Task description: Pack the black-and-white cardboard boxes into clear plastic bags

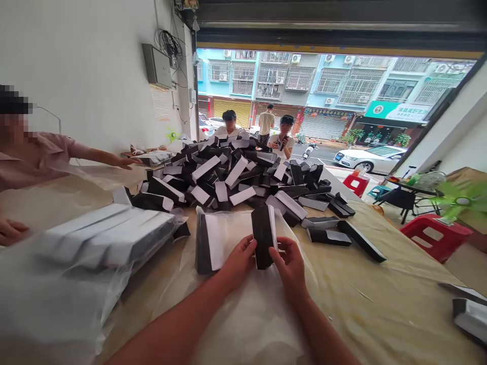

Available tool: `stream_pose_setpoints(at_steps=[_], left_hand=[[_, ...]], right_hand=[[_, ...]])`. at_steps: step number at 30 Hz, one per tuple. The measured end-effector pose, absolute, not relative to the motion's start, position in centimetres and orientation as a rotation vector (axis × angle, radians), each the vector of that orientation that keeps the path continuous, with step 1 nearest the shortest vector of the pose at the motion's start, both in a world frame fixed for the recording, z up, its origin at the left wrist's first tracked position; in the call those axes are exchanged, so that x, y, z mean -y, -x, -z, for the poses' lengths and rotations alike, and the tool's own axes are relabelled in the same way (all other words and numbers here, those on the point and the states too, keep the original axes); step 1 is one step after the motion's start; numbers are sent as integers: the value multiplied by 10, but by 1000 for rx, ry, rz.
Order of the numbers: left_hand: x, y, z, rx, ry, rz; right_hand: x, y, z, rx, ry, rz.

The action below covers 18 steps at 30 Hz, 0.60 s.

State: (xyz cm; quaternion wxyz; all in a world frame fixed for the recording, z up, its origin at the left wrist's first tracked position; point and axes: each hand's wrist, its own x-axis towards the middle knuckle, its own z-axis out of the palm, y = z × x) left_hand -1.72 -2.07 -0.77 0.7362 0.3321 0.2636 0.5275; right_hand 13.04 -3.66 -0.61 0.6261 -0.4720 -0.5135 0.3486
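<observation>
Between my two hands stands a black and white folded paper box [263, 238], its black side towards me. My left hand [240, 258] grips its left edge with the thumb on the black face. My right hand [289, 263] is closed round its lower right edge. Just left of it, another black and white box [210, 242] stands on a translucent plastic bag [251, 309], which lies spread under my forearms. Behind my hands rises a large heap of similar boxes [236, 175].
At the left lies a plastic-wrapped bundle of boxes [110, 233], beside a co-worker [41, 157] handling plastic sheeting. Several loose boxes [331, 235] lie on the cloth-covered table [365, 304] to the right. Red stools [433, 235] and a green fan [462, 201] stand beyond its right edge.
</observation>
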Motion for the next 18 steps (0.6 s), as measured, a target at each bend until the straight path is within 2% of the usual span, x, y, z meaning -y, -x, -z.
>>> stream_pose_setpoints(at_steps=[18], left_hand=[[22,19,-2,-598,-730,-1132]], right_hand=[[34,-128,8,1275,1084,-657]])
